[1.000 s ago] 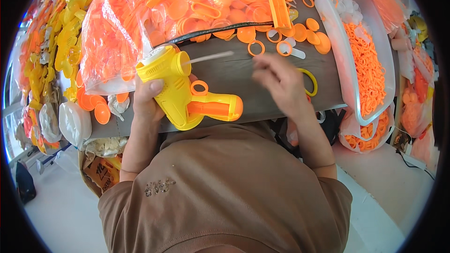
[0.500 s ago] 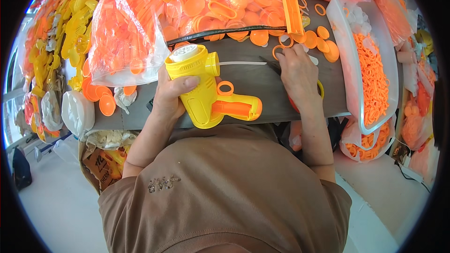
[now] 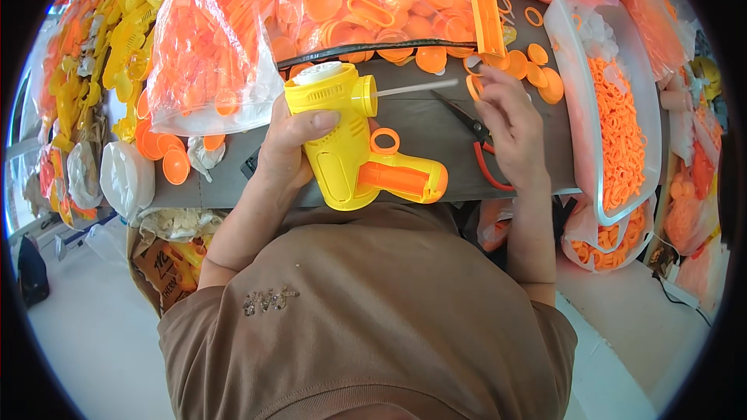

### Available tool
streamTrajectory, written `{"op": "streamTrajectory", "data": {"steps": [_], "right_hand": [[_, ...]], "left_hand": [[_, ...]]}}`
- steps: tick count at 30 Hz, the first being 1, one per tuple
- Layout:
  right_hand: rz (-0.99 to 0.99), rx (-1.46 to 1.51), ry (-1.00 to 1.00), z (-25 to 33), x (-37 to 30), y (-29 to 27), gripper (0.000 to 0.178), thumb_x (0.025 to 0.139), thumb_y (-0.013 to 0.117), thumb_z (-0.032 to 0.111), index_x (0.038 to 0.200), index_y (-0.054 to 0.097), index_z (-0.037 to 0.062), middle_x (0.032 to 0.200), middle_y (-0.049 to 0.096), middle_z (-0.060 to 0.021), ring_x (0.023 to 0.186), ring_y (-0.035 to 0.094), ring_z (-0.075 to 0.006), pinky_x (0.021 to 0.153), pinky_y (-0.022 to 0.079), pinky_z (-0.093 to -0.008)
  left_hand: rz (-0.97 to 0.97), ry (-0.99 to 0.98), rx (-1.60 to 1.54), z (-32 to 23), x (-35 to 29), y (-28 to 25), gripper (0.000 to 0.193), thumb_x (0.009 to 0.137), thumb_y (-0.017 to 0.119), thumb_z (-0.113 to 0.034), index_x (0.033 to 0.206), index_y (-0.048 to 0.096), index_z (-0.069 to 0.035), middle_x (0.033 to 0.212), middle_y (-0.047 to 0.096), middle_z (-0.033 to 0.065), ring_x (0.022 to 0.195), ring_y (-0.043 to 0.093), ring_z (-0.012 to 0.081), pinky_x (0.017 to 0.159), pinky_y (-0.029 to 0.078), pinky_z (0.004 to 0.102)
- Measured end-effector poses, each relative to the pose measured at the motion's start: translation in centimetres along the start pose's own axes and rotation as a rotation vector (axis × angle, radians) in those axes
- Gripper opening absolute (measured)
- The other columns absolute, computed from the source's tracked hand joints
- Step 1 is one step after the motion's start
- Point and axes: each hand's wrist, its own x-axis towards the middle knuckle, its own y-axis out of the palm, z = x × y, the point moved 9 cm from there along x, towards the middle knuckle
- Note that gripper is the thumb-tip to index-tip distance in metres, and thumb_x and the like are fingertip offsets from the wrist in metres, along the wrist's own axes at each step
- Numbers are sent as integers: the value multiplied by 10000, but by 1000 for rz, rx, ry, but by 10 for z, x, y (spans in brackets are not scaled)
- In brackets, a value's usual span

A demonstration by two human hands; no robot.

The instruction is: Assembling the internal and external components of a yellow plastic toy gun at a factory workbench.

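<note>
Over a grey tabletop (image 3: pixel 424 128), mid-frame, the left hand (image 3: pixel 284 148) grips a yellow pistol-shaped housing (image 3: pixel 340 159), its long body near upright. A thin white strip (image 3: pixel 420 88) points right from its nozzle toward the right hand (image 3: pixel 511 120), farther off, fingers half-curled at an orange ring (image 3: pixel 471 87); whether they pinch it, I cannot tell. Scissors (image 3: pixel 470 122) lie just below.

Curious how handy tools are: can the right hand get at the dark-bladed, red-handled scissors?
Probably yes: the right hand hovers close by, and the scissors lie on the grey table with nothing visible on top.
</note>
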Motion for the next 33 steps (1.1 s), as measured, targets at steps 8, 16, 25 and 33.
{"op": "streamTrajectory", "data": {"steps": [8,16,25,33], "right_hand": [[244,262,257,-3,-10,18,370,747,645,-44,1080,503,33,1104,584,-101,891,597,-157,799,473,-278],[350,351,128,40,16,31,733,684,685,-72,1331,366,60,1099,599,-135,1028,600,-225,915,472,-343],[335,593,153,58,19,47,669,744,651,-85,1330,348,24,1137,576,-147,1052,595,-236,931,487,-354],[197,598,108,55,8,48,470,784,606,-102,1221,448,-27,1162,547,-158,1045,598,-243,890,516,-341]], "left_hand": [[26,-14,68,0,0,2,628,651,691,-212,1175,461,49,991,614,183,827,643,272,733,538,380],[-7,-35,240,2,-2,4,648,600,729,-156,1164,475,35,997,611,142,889,617,215,810,499,345],[-22,26,398,-2,-2,12,668,600,752,-171,1169,465,28,1032,598,115,931,596,184,848,471,325],[-69,62,236,13,-6,9,671,603,756,-168,1161,435,21,1029,587,101,927,586,160,839,467,312]]}}
